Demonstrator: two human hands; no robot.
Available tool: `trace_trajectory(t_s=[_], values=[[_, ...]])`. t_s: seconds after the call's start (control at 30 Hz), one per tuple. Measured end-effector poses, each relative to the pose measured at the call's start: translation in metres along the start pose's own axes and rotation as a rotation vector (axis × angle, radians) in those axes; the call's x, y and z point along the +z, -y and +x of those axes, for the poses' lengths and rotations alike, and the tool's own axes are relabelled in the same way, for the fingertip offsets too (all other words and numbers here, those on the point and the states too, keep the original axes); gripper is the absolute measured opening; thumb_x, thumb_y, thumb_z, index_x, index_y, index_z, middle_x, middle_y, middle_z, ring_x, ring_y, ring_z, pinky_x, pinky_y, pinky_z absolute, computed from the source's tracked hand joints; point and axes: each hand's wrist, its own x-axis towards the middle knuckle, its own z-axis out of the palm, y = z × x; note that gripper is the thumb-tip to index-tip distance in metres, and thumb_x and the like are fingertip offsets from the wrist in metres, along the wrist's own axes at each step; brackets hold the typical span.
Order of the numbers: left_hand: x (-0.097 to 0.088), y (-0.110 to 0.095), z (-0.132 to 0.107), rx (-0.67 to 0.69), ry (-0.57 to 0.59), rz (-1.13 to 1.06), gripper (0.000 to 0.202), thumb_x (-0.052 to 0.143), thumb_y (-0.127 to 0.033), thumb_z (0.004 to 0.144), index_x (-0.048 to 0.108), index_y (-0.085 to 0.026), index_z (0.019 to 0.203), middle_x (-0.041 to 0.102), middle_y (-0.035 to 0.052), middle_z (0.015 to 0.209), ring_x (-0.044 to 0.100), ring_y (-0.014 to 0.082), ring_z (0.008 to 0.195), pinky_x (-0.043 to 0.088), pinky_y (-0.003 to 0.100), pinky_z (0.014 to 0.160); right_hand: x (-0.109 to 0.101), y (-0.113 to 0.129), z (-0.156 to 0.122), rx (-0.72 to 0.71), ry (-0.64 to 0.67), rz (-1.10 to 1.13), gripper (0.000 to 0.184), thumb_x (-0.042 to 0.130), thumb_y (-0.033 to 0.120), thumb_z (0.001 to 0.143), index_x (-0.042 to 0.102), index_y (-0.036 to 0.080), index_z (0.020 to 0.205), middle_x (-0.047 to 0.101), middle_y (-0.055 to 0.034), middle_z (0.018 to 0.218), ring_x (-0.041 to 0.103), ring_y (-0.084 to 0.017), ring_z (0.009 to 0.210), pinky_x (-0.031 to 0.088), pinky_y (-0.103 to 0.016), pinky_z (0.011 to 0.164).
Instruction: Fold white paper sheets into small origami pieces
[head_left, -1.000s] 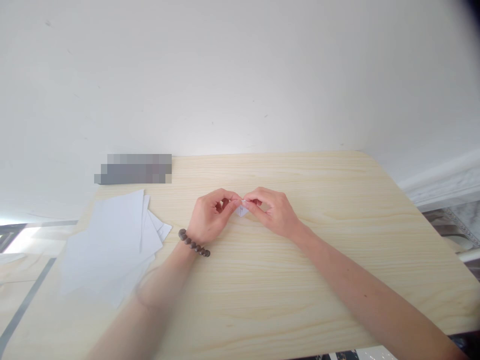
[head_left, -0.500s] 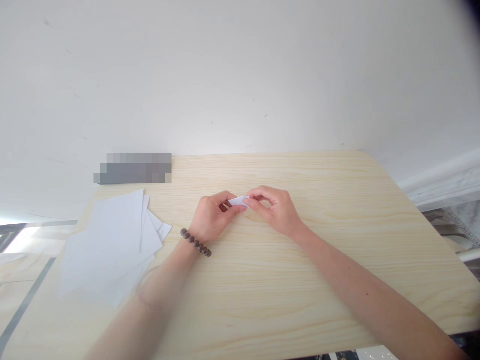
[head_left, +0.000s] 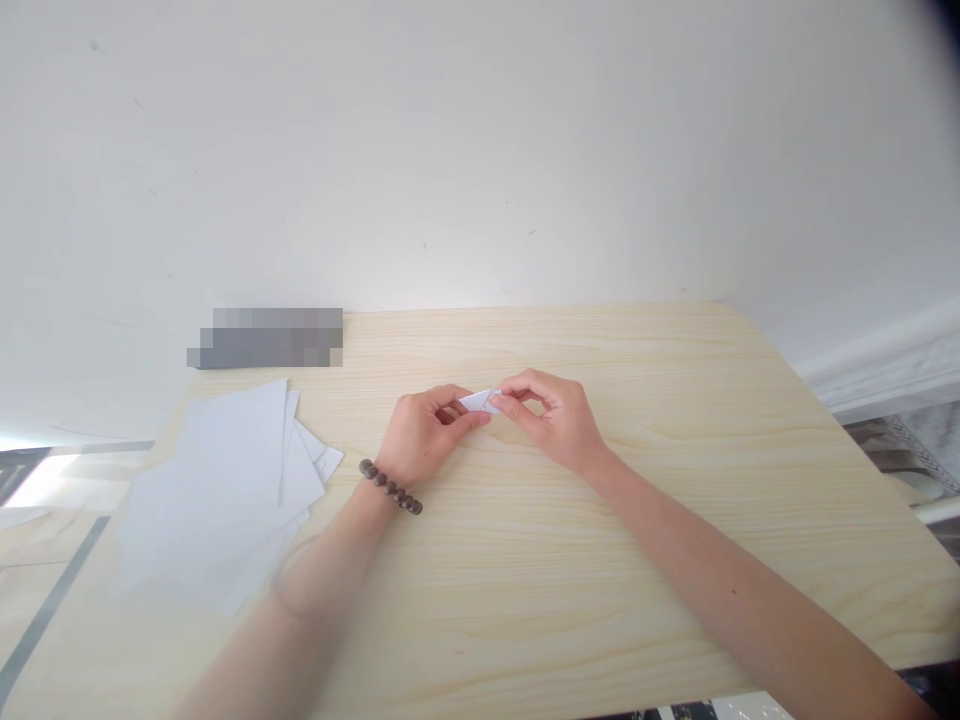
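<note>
A small folded piece of white paper (head_left: 475,401) is held between my two hands above the middle of the table. My left hand (head_left: 426,430), with a dark beaded bracelet (head_left: 390,487) at the wrist, pinches its left and lower side between thumb and fingers. On the other side, the thumb and fingertips of my right hand (head_left: 553,415) close on the paper's right end. Fingers cover part of the folds, so the full shape is hidden.
Loose white sheets (head_left: 225,470) lie in an untidy pile on the left of the wooden table (head_left: 600,600). Behind them, against the white wall (head_left: 480,150), is a blurred-out grey object (head_left: 266,340). A patterned item (head_left: 694,708) shows below the front edge.
Both hands stay in nearly the same place with the folded paper. My right fingers have shifted very slightly to the right.
</note>
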Motion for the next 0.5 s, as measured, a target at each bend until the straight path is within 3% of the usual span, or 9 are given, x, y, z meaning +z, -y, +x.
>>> trace_trajectory(t_s=[0.17,0.3,0.5], values=[[0.0025,-0.0007,-0.0018,0.008,-0.016,-0.002,0.033,0.061,-0.048,0.073,0.067,-0.017,0.084,0.067,0.0006,0.067,0.058,0.0134,0.059,0.042,0.022,0.055,-0.0014,0.0011,0.0002,-0.041,-0.018,-0.052,0.011,0.058,0.028,0.080,0.063,0.018,0.079,0.066,-0.0019,0.074,0.059,-0.012,0.068,0.046,-0.024,0.061],[0.0043,-0.0034,-0.0043,0.127,-0.140,0.002,0.028,0.059,-0.043,0.077,0.066,-0.020,0.092,0.069,0.0016,0.086,0.060,0.0138,0.068,0.045,0.023,0.065,-0.0011,0.0006,-0.0003,-0.113,0.015,-0.080,0.011,0.054,0.026,0.082,0.063,0.020,0.081,0.065,-0.0014,0.076,0.058,-0.012,0.069,0.046,-0.025,0.064],[0.0025,-0.0006,-0.0040,0.179,-0.130,-0.045,0.025,0.055,-0.038,0.081,0.069,-0.020,0.089,0.071,0.0027,0.089,0.063,0.0158,0.075,0.048,0.024,0.067,0.0005,0.0007,-0.0011,-0.182,0.091,-0.158,0.012,0.049,0.025,0.084,0.060,0.020,0.082,0.061,-0.0018,0.076,0.055,-0.012,0.067,0.046,-0.025,0.065]])
